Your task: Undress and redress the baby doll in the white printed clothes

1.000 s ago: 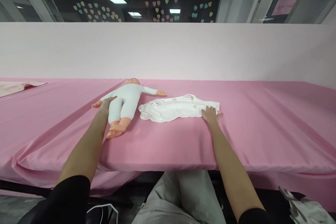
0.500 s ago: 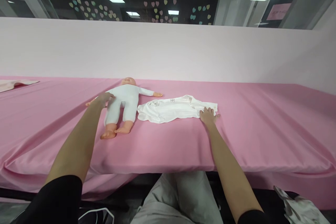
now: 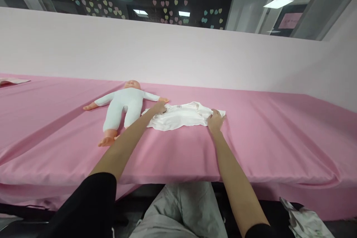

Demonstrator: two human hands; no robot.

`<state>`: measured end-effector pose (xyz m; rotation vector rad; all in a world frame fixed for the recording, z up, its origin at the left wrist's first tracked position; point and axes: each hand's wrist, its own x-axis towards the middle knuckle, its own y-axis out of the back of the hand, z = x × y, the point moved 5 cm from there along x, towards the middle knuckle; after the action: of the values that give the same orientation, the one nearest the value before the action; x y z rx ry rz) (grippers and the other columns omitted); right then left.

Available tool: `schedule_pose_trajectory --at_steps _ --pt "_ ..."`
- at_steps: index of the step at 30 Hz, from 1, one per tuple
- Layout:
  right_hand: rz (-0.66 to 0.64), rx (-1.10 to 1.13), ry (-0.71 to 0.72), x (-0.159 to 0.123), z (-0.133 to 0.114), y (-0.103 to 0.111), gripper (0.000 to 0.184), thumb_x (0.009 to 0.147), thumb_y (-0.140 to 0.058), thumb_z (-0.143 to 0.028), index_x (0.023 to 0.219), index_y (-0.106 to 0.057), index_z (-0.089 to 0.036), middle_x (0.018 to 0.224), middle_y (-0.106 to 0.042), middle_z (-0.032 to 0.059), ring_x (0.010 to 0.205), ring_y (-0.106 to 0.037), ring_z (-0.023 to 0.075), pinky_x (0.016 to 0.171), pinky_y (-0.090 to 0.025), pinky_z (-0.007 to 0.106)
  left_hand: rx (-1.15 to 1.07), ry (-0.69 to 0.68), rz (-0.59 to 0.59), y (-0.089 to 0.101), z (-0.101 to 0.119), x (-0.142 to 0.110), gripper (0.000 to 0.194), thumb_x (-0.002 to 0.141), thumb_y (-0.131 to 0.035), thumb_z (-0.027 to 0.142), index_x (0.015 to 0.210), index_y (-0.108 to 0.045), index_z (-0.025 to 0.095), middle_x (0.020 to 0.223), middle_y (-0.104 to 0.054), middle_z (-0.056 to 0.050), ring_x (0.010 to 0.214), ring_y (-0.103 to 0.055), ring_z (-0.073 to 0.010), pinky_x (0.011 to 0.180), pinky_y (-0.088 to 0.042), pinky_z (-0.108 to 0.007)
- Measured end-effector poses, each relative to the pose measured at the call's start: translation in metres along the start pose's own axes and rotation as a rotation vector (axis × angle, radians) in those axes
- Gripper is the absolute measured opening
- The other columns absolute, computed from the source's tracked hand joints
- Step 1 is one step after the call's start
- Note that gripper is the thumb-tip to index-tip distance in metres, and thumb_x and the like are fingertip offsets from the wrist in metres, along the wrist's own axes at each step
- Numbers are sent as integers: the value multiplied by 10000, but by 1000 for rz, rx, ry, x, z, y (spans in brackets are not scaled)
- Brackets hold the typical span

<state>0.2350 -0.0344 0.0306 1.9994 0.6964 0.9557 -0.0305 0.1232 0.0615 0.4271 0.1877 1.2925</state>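
A white baby shirt (image 3: 181,117) lies spread on the pink cover, with a small dark print near its neckline. My left hand (image 3: 160,108) is at the shirt's left end, its fingers closed on the fabric. On the right sleeve, my right hand (image 3: 215,121) has its fingers bent and closed over the cloth. Left of the shirt, a baby doll (image 3: 125,100) in a white body suit lies on its back, arms spread. My left forearm hides one of the doll's lower legs and most of that foot.
A pink cover (image 3: 264,137) drapes over the table and its front edge. A pale cloth (image 3: 12,81) lies at the far left. Behind the table stands a white wall (image 3: 173,55) below a window with heart stickers. A crumpled light cloth (image 3: 306,219) is below the edge at right.
My left hand has moved right, from the doll to the shirt's left end. My right hand has gone from spread fingers to a grip on the sleeve. The view has tilted slightly.
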Motion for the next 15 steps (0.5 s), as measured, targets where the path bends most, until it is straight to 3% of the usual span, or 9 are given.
schedule_pose_trajectory --at_steps 3,5,6,8,9,11,13,15 --pt "136 105 162 -3 -25 21 480 850 -283 -170 1316 -400 -162 1348 -467 61 1251 -391 158 1134 32 382 160 -121 -165 -5 57 -19 289 410 -567 -72 578 -594 161 654 -594 -17 944 -572 -295 804 -446 -297" --pt "153 182 319 -9 -47 35 518 844 -358 -239 1359 -351 -181 1400 -413 46 1308 -323 157 1140 -10 370 339 -350 -402 -14 103 -42 316 434 -619 -38 673 -626 169 687 -586 6 865 -589 -269 728 -462 -289" --pt "145 237 395 -13 -59 43 513 836 -393 -263 1343 -376 -188 1383 -434 47 1305 -331 166 1139 -50 378 355 -379 -501 -15 120 -55 313 455 -649 -21 702 -630 170 706 -590 6 846 -595 -261 702 -471 -285" --pt "138 368 549 -28 -80 65 360 826 -433 -275 1160 -542 -196 1187 -594 49 1158 -487 183 1127 -136 397 297 -275 -608 -7 140 -77 271 516 -700 24 737 -630 165 737 -604 -9 840 -612 -261 671 -498 -281" --pt "164 428 623 -39 -88 80 246 823 -444 -268 993 -607 -196 1016 -655 41 1009 -564 180 1114 -181 408 213 -182 -599 2 146 -86 216 577 -695 57 747 -623 168 739 -603 -15 841 -624 -266 656 -516 -285" --pt "280 508 773 -70 -98 118 164 813 -465 -246 737 -600 -191 730 -640 18 753 -585 161 1024 -331 397 7 -22 -509 25 156 -108 113 681 -667 127 756 -600 177 735 -590 -16 842 -645 -276 626 -549 -293" --pt "363 588 837 -104 -95 162 173 804 -500 -236 654 -568 -182 636 -599 14 631 -547 139 762 -466 310 -165 13 -357 50 171 -138 56 737 -637 162 749 -582 166 730 -568 -9 845 -657 -285 594 -566 -294" --pt "185 649 815 -131 -87 198 128 800 -550 -229 683 -576 -185 585 -561 -15 517 -478 97 523 -407 232 -194 -16 -235 72 190 -174 42 779 -584 149 741 -582 133 766 -558 -11 899 -649 -302 578 -559 -279"
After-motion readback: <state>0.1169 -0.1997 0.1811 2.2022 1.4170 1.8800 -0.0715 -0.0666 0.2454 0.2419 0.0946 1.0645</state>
